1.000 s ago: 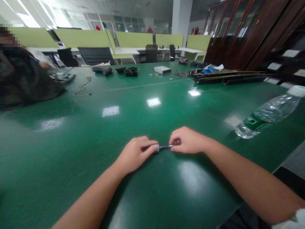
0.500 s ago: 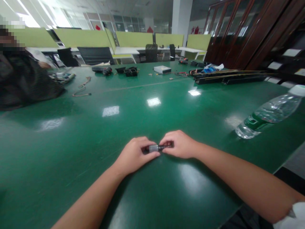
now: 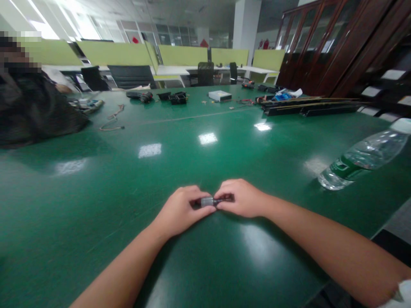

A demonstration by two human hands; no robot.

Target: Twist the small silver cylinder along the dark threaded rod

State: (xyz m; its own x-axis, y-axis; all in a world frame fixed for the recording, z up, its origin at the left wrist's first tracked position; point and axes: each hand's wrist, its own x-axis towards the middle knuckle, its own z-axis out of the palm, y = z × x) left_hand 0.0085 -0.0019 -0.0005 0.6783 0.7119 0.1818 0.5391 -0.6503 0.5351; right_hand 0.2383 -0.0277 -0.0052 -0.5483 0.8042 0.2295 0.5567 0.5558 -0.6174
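Near the front of the green table, my two hands meet around a small grey cylinder point(image 3: 207, 201) with a narrow dark end point(image 3: 221, 200). My left hand point(image 3: 183, 209) grips the grey body between thumb and fingers. From the other side, my right hand point(image 3: 241, 197) pinches the dark end, its fingers curled. The piece lies sideways, low over the tabletop, and the fingers hide both of its ends. Its exact kind is too small to make out.
A clear water bottle point(image 3: 362, 158) with a green label stands at the right. Along the far side are a silver box point(image 3: 219, 95), black parts point(image 3: 177, 98), long dark rails point(image 3: 289, 109) and a cable point(image 3: 112, 117). Someone in dark clothing point(image 3: 35, 107) is at the left.
The whole view has shifted slightly, with everything a little lower in the picture. Both hands keep hold of the small cylinder, and my right hand's fingers sit slightly closer to its grey body.
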